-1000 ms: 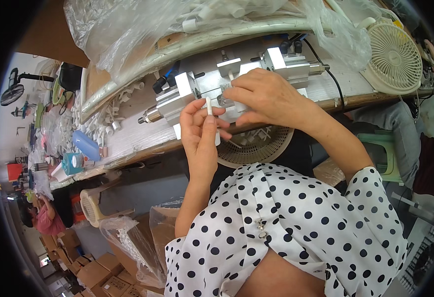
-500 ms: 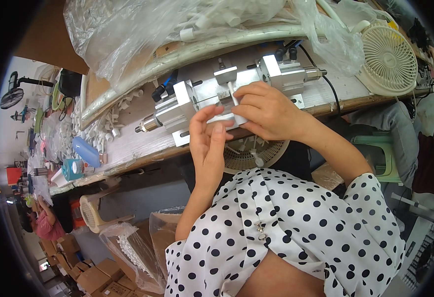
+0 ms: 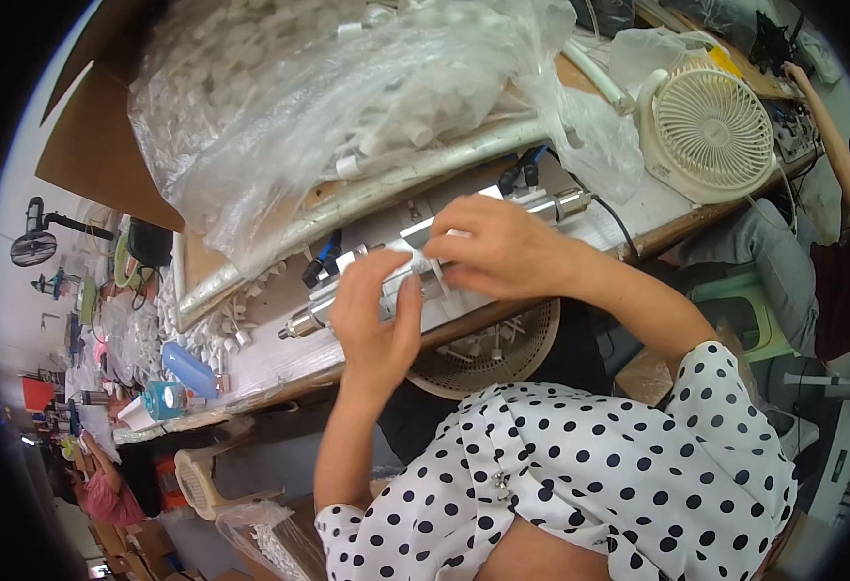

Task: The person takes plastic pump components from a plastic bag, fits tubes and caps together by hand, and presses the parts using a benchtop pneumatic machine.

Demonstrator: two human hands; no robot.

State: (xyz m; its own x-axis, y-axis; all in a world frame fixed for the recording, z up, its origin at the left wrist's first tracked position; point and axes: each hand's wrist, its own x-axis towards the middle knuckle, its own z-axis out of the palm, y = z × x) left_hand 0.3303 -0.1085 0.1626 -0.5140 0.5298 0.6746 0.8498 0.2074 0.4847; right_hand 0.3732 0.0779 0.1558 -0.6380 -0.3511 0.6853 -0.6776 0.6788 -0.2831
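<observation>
Both hands were on a metal device (image 3: 425, 261) that lay on the workbench (image 3: 279, 353), near its front edge. The left hand (image 3: 374, 320) was at the middle of the device with its fingers together and slightly bent, touching the metal. The right hand (image 3: 502, 247) covered the device from above, fingers curled; perhaps they pinched a small white part, but the view was not clear. A plastic bag (image 3: 347, 107) of white pieces was behind the device. A white fan (image 3: 710, 131) stood to the right, and a blue bottle (image 3: 189, 369) lay well to the left
</observation>
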